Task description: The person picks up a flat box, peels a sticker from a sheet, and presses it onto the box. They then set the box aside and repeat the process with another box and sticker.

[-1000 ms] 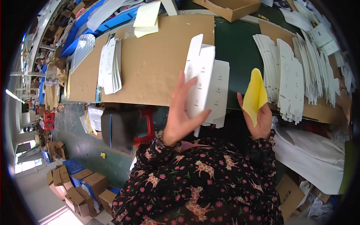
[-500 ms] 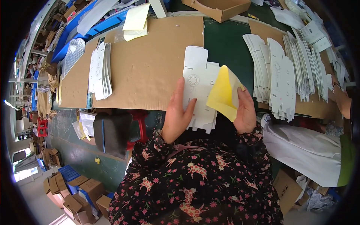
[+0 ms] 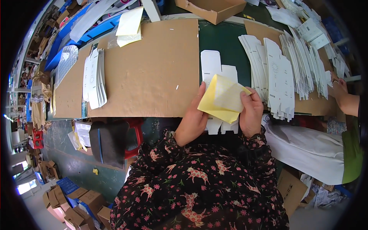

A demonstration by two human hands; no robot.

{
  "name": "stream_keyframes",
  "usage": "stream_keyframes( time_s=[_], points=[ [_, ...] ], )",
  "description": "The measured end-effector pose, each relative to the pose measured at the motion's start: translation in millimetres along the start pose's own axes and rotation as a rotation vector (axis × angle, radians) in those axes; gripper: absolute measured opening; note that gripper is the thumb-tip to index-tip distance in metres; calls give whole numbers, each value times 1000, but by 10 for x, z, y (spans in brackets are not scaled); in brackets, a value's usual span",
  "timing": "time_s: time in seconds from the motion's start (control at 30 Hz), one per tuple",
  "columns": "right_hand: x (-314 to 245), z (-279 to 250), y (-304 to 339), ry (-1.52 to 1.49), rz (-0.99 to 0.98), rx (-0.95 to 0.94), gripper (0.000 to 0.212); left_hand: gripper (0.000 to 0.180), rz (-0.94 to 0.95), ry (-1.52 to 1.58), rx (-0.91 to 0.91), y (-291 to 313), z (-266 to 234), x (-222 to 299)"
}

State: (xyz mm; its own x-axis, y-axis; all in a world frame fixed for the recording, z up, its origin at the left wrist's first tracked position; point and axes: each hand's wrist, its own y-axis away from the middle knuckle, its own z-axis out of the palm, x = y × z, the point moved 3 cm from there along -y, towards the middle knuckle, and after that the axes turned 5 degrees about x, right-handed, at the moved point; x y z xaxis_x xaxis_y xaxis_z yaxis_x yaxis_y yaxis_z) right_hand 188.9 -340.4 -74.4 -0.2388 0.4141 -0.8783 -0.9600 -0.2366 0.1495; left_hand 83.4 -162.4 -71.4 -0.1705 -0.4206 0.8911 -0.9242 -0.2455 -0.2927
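we see a thin, bent yellow sheet of paper (image 3: 223, 100) with a paler face, held between the two hands in front of the body. it lies over the middle of a flat white cardboard carton blank (image 3: 210, 61) and hides much of it. the right hand (image 3: 252, 115) pinches the sheet's right corner between thumb and fingers. the left hand (image 3: 193, 120) is at the sheet's left edge, its fingers pointing up beside the blank; we cannot tell whether its partly hidden thumb grips the paper.

beneath the blank we see a dark green tabletop (image 3: 220, 36), with the blank's lower end reaching past the near edge. to the left lies a broad brown cardboard sheet (image 3: 153, 67), bearing a small stack of white carton blanks (image 3: 94, 81). to the right are overlapping rows of white carton blanks (image 3: 276, 73), with another person's hand (image 3: 339, 89) near their far end.
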Motion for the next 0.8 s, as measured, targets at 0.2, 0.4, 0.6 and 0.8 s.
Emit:
stream_keyframes(
  time_s=[0.2,0.4,0.6,0.8],
  points=[
    [-164,76,49,238,-68,-5,21,44,-256,374,73,11,-275,-214],
    [-290,176,127,537,-314,-216,24,38,-322,593,249,-190,-534,233],
    [-324,416,271,499,-181,-258,23,31,-467,657,125,-163,-455,228],
    [-293,331,239,602,-183,-312,23,24,-447,573,58,-145,-547,213]
  ],
)
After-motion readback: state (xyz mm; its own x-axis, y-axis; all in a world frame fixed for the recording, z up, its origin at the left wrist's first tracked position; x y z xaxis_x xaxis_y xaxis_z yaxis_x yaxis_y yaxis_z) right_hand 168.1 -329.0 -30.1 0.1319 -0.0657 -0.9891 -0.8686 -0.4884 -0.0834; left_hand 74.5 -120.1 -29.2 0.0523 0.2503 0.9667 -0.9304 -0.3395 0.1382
